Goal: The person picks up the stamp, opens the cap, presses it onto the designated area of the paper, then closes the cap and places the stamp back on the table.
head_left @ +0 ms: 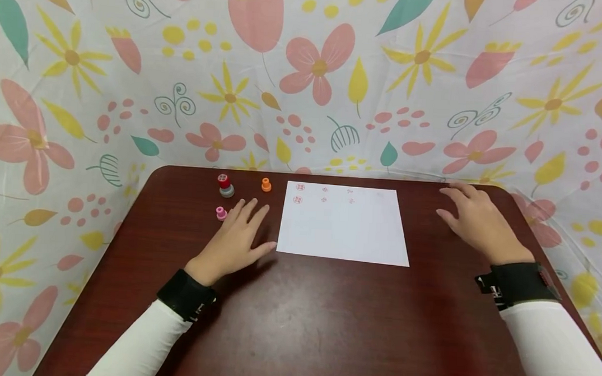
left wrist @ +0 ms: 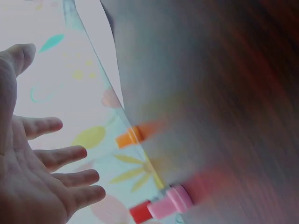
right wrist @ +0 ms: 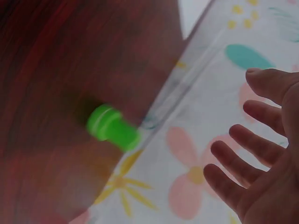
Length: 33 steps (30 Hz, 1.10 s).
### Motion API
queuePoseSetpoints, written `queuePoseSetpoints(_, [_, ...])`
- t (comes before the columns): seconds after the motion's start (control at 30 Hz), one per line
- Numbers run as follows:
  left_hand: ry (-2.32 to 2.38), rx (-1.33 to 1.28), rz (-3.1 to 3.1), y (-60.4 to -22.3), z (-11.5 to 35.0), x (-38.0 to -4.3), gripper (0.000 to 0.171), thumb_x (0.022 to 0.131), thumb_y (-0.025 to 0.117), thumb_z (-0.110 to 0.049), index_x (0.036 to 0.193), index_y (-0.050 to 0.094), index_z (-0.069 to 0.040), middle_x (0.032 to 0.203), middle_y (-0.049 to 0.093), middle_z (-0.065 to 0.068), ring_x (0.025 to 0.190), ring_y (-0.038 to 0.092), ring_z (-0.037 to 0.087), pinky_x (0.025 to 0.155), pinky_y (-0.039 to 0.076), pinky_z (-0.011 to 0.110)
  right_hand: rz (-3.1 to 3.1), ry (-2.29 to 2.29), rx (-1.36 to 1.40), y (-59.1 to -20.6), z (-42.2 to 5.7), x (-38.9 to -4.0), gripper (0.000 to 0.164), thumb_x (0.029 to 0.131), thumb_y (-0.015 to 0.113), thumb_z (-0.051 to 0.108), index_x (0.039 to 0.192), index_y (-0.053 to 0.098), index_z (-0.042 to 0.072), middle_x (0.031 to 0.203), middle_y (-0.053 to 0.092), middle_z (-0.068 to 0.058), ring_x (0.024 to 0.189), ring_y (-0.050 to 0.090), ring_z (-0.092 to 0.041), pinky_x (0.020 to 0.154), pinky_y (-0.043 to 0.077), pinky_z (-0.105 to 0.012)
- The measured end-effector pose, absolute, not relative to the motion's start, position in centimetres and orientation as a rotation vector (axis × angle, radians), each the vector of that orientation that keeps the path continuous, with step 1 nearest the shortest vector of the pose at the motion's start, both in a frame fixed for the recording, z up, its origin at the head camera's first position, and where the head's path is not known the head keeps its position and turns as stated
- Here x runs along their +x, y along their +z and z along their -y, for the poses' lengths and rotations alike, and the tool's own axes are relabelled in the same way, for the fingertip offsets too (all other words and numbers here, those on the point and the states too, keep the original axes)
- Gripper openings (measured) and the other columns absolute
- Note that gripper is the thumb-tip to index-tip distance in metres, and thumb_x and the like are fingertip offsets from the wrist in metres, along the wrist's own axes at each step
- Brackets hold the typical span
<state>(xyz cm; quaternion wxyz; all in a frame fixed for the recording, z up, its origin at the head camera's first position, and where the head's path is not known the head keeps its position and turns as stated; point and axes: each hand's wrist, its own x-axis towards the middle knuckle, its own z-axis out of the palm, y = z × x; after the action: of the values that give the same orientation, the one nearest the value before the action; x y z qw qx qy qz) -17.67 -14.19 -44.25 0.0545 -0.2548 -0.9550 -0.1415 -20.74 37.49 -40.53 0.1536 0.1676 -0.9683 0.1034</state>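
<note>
My left hand [head_left: 233,238] is over the table, palm down with its fingers spread and nothing in them. Just beyond its fingertips stands a small pink stamp [head_left: 221,213]; behind that are a red and grey stamp [head_left: 225,186] and an orange stamp [head_left: 266,185]. The left thumb tip is at the paper's left edge; contact cannot be told. At the far right, my right hand [head_left: 481,224] has loosely bent, unfilled fingers. A green stamp [right wrist: 112,127] shows near it in the right wrist view; the hand hides it from the head view.
A white sheet of paper [head_left: 342,229] lies between the hands, with two rows of small red prints along its top. The dark wooden table [head_left: 315,323] ends at a flower-patterned cloth [head_left: 304,121] behind and at both sides.
</note>
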Motion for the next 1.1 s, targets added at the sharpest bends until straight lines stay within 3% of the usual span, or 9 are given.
queuePoseSetpoints(0.13, [-0.349,-0.831,2.89,-44.6,12.8,-17.0,0.085,0.095,0.065,-0.06,0.157,0.041,-0.006,0.16,0.036,0.029,0.149,0.029,0.054,0.12,0.032,0.065,2.961,0.3,0.395,-41.0,-39.2,-21.4,0.048,0.096,0.073,0.014,0.133,0.056,-0.011,0.134,0.048,-0.039,0.119,0.046,-0.062,0.101,0.04,-0.073])
queuePoseSetpoints(0.33, [-0.318,-0.893,2.899,-44.9,10.8,-16.1,0.087,0.096,0.061,-0.064,0.161,0.037,-0.012,0.164,0.03,0.028,0.151,0.024,0.056,0.119,0.032,0.067,3.17,0.292,0.344,-41.4,-40.9,-22.0,0.049,0.098,0.069,0.016,0.133,0.053,-0.015,0.132,0.048,-0.044,0.119,0.047,-0.061,0.097,0.044,-0.072])
queuePoseSetpoints(0.47, [-0.319,-0.908,2.931,-44.8,9.6,-15.5,0.088,0.095,0.059,-0.067,0.162,0.035,-0.016,0.168,0.024,0.026,0.154,0.015,0.055,0.121,0.029,0.066,3.241,0.306,0.334,-41.8,-41.6,-22.1,0.046,0.097,0.07,0.013,0.13,0.055,-0.015,0.122,0.055,-0.04,0.113,0.054,-0.055,0.093,0.048,-0.068])
queuePoseSetpoints(0.63, [-0.333,-0.927,2.943,-44.7,8.5,-14.8,0.088,0.095,0.059,-0.068,0.162,0.036,-0.015,0.168,0.023,0.025,0.155,0.011,0.055,0.121,0.029,0.066,3.263,0.338,0.324,-42.5,-42.2,-22.0,0.027,0.095,0.069,0.008,0.116,0.065,-0.009,0.108,0.064,-0.03,0.102,0.061,-0.046,0.085,0.051,-0.062])
queuePoseSetpoints(0.77, [-0.358,-0.926,2.956,-44.8,7.9,-14.5,0.087,0.096,0.059,-0.067,0.162,0.036,-0.015,0.168,0.024,0.025,0.155,0.012,0.055,0.122,0.028,0.064,3.252,0.352,0.337,-43.2,-42.4,-22.1,0.015,0.095,0.07,0.005,0.106,0.069,-0.005,0.099,0.068,-0.022,0.094,0.063,-0.038,0.08,0.053,-0.058])
queuePoseSetpoints(1.1, [-0.362,-0.904,2.946,-45.0,7.5,-14.5,0.085,0.096,0.058,-0.066,0.161,0.038,-0.015,0.166,0.029,0.025,0.154,0.019,0.055,0.122,0.03,0.062,3.218,0.353,0.341,-43.4,-42.3,-22.0,0.015,0.095,0.071,0.005,0.105,0.069,-0.006,0.096,0.07,-0.021,0.093,0.066,-0.039,0.077,0.055,-0.056])
